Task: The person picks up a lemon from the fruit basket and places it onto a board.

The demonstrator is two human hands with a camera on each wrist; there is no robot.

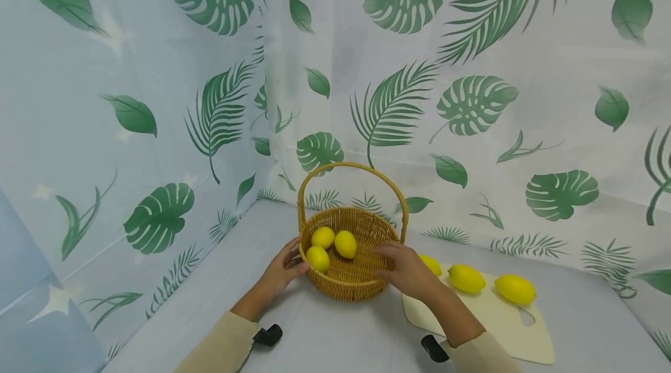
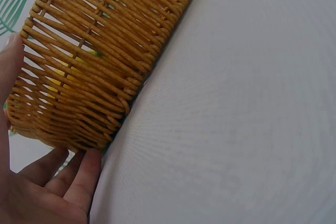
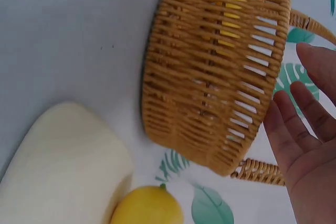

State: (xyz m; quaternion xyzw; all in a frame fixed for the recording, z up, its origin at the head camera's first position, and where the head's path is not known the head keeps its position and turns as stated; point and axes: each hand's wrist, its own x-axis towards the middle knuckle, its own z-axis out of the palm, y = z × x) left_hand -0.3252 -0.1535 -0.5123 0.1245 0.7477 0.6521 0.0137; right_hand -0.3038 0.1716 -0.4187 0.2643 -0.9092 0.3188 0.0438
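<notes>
A round wicker basket (image 1: 346, 288) with a tall arched handle stands on the table, holding three yellow lemons (image 1: 345, 244) in its left half. My left hand (image 1: 280, 275) rests against the basket's left side, thumb and fingers spread along the outer wall; the fingertips touch the weave in the left wrist view. At the basket's right rim, my right hand (image 1: 409, 268) reaches partly over the inside with nothing in it, fingers loosely extended. To its right, three more lemons (image 1: 466, 278) lie along a cream cutting board (image 1: 487, 326), one partly hidden by the right hand.
A white cloth covers the table (image 1: 335, 341). Leaf-printed white curtains (image 1: 335, 105) rise at the back and left, close behind the basket. The cutting board has a cut-out grip hole at its right.
</notes>
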